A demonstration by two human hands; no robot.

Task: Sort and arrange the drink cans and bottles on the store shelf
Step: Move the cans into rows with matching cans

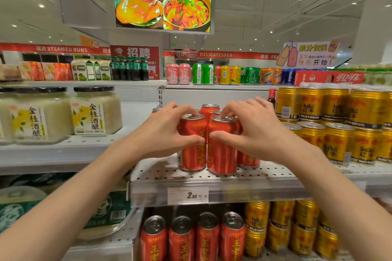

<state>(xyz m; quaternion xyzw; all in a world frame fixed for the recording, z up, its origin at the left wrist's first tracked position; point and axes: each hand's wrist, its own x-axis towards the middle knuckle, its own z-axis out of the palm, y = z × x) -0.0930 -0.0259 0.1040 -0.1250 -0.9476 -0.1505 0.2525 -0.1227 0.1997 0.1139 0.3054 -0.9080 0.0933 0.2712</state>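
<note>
Standing upright at the front of the perforated shelf (265, 172), two red cans touch: the left hand (167, 129) grips the left red can (192, 154), the right hand (252, 131) the right red can (221, 154). More red cans (210, 109) behind, perhaps four. Gold cans (337, 146) stand beside.

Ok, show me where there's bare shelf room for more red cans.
Bare perforated shelf lies left of the two gripped red cans, up to the shelf edge, plus a strip in front. Rightward it's crowded: gold cans are packed and stacked.
</note>
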